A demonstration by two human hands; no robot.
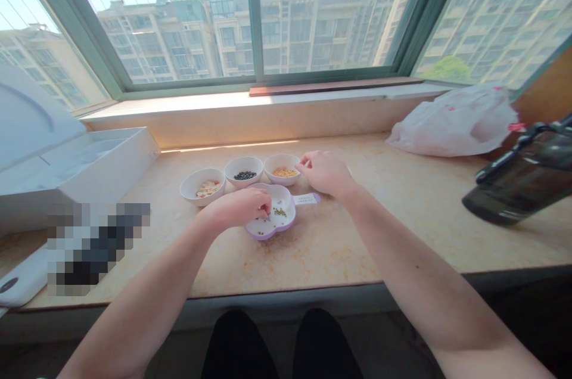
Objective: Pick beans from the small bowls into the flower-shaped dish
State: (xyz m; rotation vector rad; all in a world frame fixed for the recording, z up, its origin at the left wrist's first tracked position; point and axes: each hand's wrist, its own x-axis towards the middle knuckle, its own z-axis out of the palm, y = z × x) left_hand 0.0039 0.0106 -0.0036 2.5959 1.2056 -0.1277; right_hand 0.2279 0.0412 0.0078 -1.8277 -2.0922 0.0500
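My left hand (pixel 236 207) reaches over a white dish with a lilac rim and a flat handle (pixel 270 230), its fingertips pinching a small pale item just above the dish. A little heap of green beans (pixel 280 212) lies in that dish. My right hand (pixel 325 173) sits beside a white bowl of yellow grains (pixel 282 169), with a tiny pale item at its fingertips. Farther left stand a white bowl of black beans (pixel 243 173) and a white bowl of reddish and pale pieces (pixel 202 187).
Everything stands on a beige marble window sill (pixel 357 230). A white plastic bag (pixel 451 123) lies at the back right, and a dark bottle (pixel 518 179) is at the right. A large white box (pixel 75 170) and a pixelated object (pixel 93 248) are at the left.
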